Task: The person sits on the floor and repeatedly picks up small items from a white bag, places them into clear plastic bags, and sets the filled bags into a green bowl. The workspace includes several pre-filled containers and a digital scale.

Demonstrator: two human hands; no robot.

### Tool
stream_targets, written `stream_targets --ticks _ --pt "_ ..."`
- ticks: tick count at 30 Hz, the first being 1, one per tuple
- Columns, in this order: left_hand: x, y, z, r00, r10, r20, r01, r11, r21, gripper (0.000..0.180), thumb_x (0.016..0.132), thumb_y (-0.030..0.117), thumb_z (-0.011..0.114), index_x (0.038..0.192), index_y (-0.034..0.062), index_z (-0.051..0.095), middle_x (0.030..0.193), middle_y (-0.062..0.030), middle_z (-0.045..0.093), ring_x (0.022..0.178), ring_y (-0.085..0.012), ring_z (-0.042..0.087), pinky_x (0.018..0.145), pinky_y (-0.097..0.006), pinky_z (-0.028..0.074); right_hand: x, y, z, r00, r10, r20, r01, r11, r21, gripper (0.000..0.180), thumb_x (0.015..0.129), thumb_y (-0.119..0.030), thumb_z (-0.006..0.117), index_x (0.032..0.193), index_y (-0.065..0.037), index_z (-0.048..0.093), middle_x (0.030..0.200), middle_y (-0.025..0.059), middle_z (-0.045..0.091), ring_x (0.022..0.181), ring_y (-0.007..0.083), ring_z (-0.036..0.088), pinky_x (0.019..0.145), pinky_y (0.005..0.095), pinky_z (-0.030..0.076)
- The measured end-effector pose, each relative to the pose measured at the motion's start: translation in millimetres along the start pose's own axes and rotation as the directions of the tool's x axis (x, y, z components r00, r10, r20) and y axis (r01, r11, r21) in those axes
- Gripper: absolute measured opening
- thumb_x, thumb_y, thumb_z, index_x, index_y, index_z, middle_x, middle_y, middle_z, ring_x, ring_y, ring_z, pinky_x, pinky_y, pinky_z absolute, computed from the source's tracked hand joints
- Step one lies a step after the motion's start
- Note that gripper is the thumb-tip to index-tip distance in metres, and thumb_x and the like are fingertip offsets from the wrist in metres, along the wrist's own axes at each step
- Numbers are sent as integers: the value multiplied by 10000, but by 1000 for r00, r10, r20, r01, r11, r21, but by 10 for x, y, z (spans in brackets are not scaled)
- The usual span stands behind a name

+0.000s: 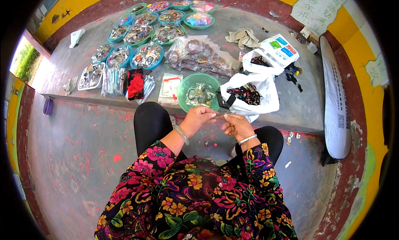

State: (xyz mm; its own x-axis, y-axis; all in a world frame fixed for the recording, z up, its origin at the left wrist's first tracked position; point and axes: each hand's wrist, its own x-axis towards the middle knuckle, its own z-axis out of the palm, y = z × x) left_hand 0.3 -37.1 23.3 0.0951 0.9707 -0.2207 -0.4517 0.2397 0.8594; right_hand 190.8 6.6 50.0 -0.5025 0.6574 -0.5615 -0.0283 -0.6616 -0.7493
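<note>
My left hand [200, 118] pinches one end of a small clear plastic bag [220, 113], its fingers closed. At the other end my right hand [237, 126] grips it between thumb and fingers, so it stretches between both hands over my lap. Just beyond them, on the raised concrete ledge, a green plastic basin [182, 91] holds small clear packets [201, 93]. To its right an open white plastic bag [269, 95] contains dark items with coloured specks [246, 95]; their kind is too small to tell.
Several basins [146, 56] filled with packets stand at the far left. Flat clear packets are piled [199, 55] behind the green basin. A red and black pouch [135, 84] lies beside bundled packets [113, 81]. Another white bag [277, 51] and a long wrapped panel [336, 103] are on the right.
</note>
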Motion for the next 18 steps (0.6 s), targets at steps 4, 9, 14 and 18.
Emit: stream_targets --ticks 4,9,14,18 --pt "8 -27 -19 1000 17 16 -16 999 -36 139 839 22 532 943 -53 585 957 -127 617 862 -162 606 767 -250 502 42 55 -15 998 -54 37 53 998 29 239 850 -178 553 962 28 601 647 104 621 448 141 570 420 218 473" --pt "-8 3 18 1000 16 -9 -17 992 -129 189 848 10 508 1008 -71 566 988 -150 606 907 -203 602 811 -280 493 36 68 -4 991 -107 86 105 994 19 262 872 -212 531 1017 -3 593 665 80 631 457 114 571 401 187 419" --pt "23 -39 -52 998 16 -54 -22 993 -115 195 853 7 497 1019 -61 572 988 -145 608 911 -217 603 817 -293 492 -42 -20 37 984 -178 -15 172 968 -181 234 839 -182 575 1001 -19 621 622 42 599 438 88 522 419 181 393" --pt "22 -22 -33 998 29 -64 -36 993 -112 191 855 10 495 1014 -58 577 984 -138 611 908 -208 604 813 -290 493 51 63 20 817 -545 -188 402 773 -491 146 778 -109 636 876 -5 663 585 13 564 465 75 487 451 187 375"
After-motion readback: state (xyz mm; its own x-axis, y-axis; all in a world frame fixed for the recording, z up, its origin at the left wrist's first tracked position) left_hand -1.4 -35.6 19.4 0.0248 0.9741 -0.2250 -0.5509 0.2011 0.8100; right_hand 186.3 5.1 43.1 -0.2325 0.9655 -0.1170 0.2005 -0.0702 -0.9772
